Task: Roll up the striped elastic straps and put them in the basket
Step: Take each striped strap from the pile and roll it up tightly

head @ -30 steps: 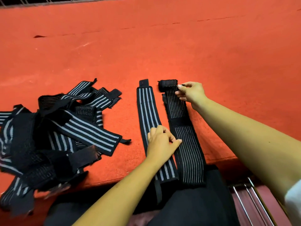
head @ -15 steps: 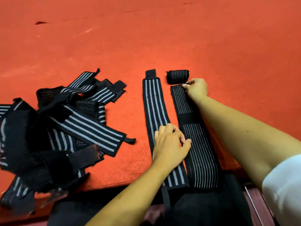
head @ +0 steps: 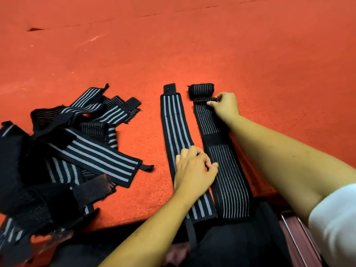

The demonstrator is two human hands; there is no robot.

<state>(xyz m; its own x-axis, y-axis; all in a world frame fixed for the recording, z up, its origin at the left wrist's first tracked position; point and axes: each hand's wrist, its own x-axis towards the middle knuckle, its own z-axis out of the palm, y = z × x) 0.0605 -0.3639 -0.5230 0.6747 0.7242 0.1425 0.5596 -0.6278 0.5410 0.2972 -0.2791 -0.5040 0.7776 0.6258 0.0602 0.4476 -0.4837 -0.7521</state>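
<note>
Workshop-style sorting station: a broad, scuffed orange-red felt-covered work surface (head: 212, 45) fills the view, with a heap of black-and-grey striped elastic straps (head: 63, 151) at 9 o'clock and thin metal bars (head: 296, 239) at 5 o'clock.

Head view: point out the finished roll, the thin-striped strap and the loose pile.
finished roll (head: 201, 90): head view, middle of its striped side.
thin-striped strap (head: 229, 180): head view, its flat near half.
loose pile (head: 96, 154): head view, the wide-striped strap on top.
</note>
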